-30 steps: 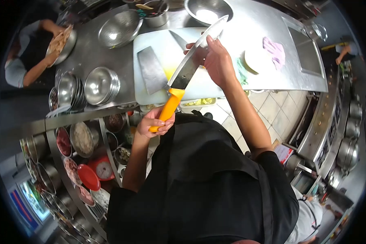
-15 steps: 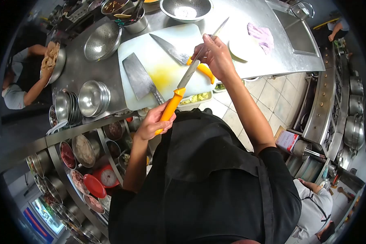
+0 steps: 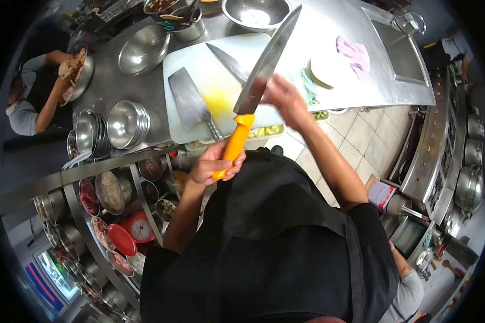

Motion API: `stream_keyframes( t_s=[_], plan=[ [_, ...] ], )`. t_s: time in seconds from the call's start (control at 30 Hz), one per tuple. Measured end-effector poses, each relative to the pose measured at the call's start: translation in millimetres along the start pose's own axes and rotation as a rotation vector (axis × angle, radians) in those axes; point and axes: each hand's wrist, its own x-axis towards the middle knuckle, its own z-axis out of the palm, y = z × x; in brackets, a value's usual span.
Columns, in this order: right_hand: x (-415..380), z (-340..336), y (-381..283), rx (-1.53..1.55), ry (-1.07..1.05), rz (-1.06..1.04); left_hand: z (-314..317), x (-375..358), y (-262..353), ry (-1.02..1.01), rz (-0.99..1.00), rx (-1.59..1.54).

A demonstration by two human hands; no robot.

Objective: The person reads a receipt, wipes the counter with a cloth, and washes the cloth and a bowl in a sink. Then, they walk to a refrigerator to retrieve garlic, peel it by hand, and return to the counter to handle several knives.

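Note:
My left hand (image 3: 211,166) is wrapped round the yellow handle of a large kitchen knife (image 3: 269,59), its wide blade pointing up and away over the cutting board (image 3: 186,58). My right hand (image 3: 290,102) is beside the blade near its heel, smeared by motion, with the fingers partly behind the steel. On the white board, which has a yellow stain, lie a cleaver (image 3: 187,99) and a second knife (image 3: 227,62). The raised blade and my right hand hide that second knife's handle.
Colanders (image 3: 143,51) and stacked metal bowls (image 3: 125,125) stand on the steel counter. To the right are a round pale board (image 3: 328,72), a pink cloth (image 3: 353,56) and a sink (image 3: 400,46). At far left, a person's hands work over a bowl (image 3: 84,75).
The knife has turned from edge-on to show its broad side, and its tip is higher. My right hand has left its pinch on the blade and moved slightly down and right.

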Motion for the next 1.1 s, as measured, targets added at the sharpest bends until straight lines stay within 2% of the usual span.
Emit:
stream_keyframes(
  t_s=[0.07, 0.13, 0.2, 0.27, 0.33, 0.4, 0.47, 0.53, 0.6, 0.63, 0.67, 0.73, 0.77, 0.8, 1.0, 1.1],
  plan=[
    [-18, 14, 15, -0.180, -0.201, -0.076, 6, 13, -3, -0.031, 0.070, -0.008],
    [-35, 43, 0, 0.070, -0.118, 0.003, 12, 26, -5, 0.061, 0.092, 0.311],
    [-37, 44, -14, 0.182, -0.046, 0.077, 3, 33, 2, 0.130, 0.172, 0.993],
    [-37, 31, -20, 0.118, -0.047, 0.104, -16, 32, 16, 0.335, 0.178, 0.763],
    [-42, 24, -32, 0.035, -0.027, 0.144, -25, 39, 46, 0.424, 0.397, 0.568],
    [-51, 26, -49, -0.128, -0.068, 0.227, -10, 55, 76, 0.283, 0.627, 0.304],
    [-59, 29, -44, -0.224, -0.057, 0.284, 7, 64, 92, 0.161, 0.718, 0.103],
    [-65, 29, -42, -0.322, -0.030, 0.331, 27, 72, 102, -0.406, 0.703, -0.587],
    [-71, 27, -42, -0.480, -0.093, 0.361, 31, 73, 107, -0.045, 0.779, 0.034],
    [-74, 29, -42, -0.490, -0.084, 0.371, 23, 70, 107, -0.132, 0.757, 0.026],
    [-76, 30, -43, -0.483, -0.085, 0.378, 16, 69, 103, -0.124, 0.751, 0.024],
    [-80, 29, -43, -0.496, -0.119, 0.413, 3, 66, 96, -0.342, 0.770, -0.237],
    [-80, 26, -40, -0.511, -0.160, 0.422, 0, 61, 94, -0.237, 0.789, -0.158],
    [-81, 26, -38, -0.505, -0.162, 0.427, -3, 59, 92, -0.230, 0.785, -0.158],
    [-82, 30, -38, -0.530, -0.209, 0.442, -16, 51, 89, -0.254, 0.803, -0.040],
    [-83, 34, -43, -0.534, -0.230, 0.455, -17, 47, 85, -0.294, 0.809, -0.125]
  ],
)
